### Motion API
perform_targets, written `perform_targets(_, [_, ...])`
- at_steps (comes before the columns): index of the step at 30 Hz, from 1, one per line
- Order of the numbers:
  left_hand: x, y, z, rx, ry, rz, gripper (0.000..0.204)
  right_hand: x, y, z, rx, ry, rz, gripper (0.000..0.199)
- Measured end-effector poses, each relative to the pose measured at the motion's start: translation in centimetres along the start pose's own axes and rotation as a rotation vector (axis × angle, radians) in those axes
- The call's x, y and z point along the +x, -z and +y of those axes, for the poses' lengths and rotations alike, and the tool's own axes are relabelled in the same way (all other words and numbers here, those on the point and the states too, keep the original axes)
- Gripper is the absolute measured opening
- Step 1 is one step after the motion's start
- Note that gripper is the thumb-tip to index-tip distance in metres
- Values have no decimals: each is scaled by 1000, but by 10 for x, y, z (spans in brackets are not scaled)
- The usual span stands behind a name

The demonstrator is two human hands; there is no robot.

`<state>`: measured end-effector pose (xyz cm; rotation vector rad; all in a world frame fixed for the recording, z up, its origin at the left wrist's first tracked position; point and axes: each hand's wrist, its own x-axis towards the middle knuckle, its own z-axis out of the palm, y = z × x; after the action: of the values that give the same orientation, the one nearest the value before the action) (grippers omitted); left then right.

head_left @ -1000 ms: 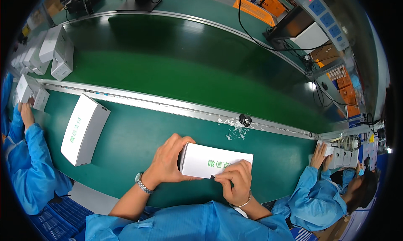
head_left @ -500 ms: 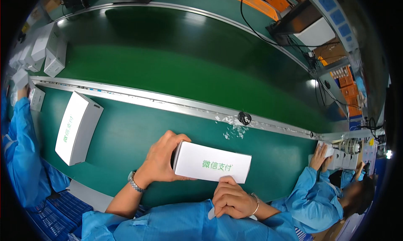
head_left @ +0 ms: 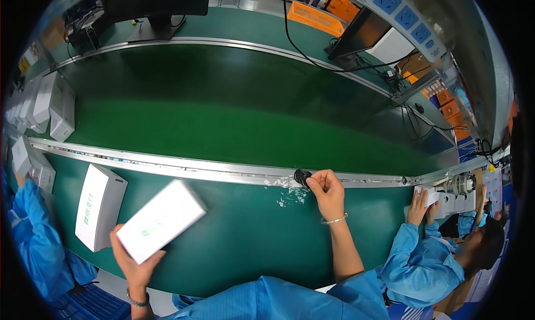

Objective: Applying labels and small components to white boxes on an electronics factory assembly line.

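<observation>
A white box with green printing (head_left: pixel 161 221) is tilted in my left hand (head_left: pixel 134 267), whose fingers and thumb wrap its lower left end. My right hand (head_left: pixel 329 194) reaches to the metal rail at the table's far edge, its fingertips pinched together. They meet a small black coiled thing (head_left: pixel 301 177); what lies between them is hidden. Small whitish scraps (head_left: pixel 292 196) are scattered beside it on the rail and table. Left of my left hand, a second white box with green printing (head_left: pixel 100 208) stands on the green table.
A green conveyor belt (head_left: pixel 234 108) runs beyond the metal rail (head_left: pixel 139 163). More white boxes (head_left: pixel 53 105) are piled at its left. Co-workers in blue sleeves (head_left: pixel 409 258) handle boxes on both sides. Monitors (head_left: pixel 156 5) and a socket strip (head_left: pixel 404 19) stand at the back.
My left hand has carried the box leftward and turned it. My right hand has left the box and gone forward to the black coiled thing. The whole view has shifted.
</observation>
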<state>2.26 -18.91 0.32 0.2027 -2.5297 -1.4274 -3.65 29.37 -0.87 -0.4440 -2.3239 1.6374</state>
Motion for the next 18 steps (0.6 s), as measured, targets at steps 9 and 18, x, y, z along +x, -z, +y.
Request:
perform_targets(9, [-34,29,7,488,-225,550,97,5,-12,2,-599,148,107,19])
perform_targets(18, [9,-65,87,139,-649,-134,37,-14,-27,-21,-468,325,116,63])
